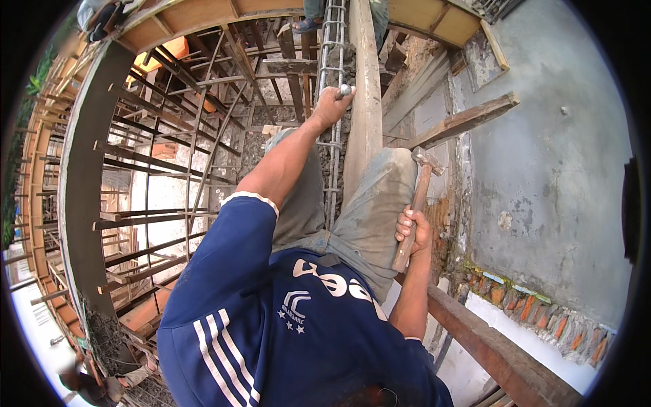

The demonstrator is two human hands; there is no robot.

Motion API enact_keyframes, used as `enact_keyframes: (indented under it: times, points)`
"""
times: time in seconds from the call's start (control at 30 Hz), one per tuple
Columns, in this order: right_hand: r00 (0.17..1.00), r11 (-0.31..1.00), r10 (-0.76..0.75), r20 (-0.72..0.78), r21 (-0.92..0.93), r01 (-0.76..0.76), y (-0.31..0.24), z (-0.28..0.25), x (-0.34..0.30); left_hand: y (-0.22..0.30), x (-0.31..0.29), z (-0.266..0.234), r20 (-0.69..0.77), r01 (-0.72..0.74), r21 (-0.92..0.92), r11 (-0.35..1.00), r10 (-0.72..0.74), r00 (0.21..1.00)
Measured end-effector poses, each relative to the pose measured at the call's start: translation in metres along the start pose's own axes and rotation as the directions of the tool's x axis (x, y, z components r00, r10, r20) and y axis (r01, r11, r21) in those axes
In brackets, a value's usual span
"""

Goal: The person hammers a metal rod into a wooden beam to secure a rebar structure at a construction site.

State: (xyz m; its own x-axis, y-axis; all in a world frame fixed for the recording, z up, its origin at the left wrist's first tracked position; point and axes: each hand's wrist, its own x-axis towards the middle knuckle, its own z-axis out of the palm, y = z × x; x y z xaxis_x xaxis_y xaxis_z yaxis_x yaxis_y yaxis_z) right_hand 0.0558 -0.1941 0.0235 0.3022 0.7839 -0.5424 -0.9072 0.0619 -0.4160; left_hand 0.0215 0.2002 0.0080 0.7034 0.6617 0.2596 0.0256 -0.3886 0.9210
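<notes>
My left hand (332, 106) is closed round a short metal bar (345, 89), chisel-like, with its rounded end facing up. It is held over the steel rebar cage (332, 44), beside a long wooden board (367, 88); the bar's lower end is hidden. In my right hand (414, 229) is a hammer (420, 193), gripped low on its wooden handle. The metal head points up, next to my right knee, apart from the bar. My legs straddle the cage and board.
A grey plastered wall (549, 169) rises on the right, with a timber (468, 121) jutting from it. Scaffold poles (196, 136) and a concrete beam (85, 176) lie to the left, over a deep drop. Another person's sandalled foot (307, 26) is at the far end.
</notes>
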Motion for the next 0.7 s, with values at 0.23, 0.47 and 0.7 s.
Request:
enact_keyframes:
  times: [0.23,0.47,0.7]
  points:
    - [0.999,0.998,0.02,0.038,0.055,-0.022,-0.036,-0.023,0.012,0.058,0.033,0.035,-0.115,0.03,-0.177,0.984,-0.05,0.992]
    - [1.0,0.997,0.016,0.016,0.08,-0.017,-0.056,-0.035,0.014,0.01,-0.017,0.064,-0.112,-0.058,-0.087,0.995,0.048,0.993]
    - [0.994,0.997,0.027,0.107,0.069,-0.034,-0.076,-0.049,0.031,-0.031,0.016,0.072,-0.221,-0.023,-0.269,0.963,-0.039,0.974]
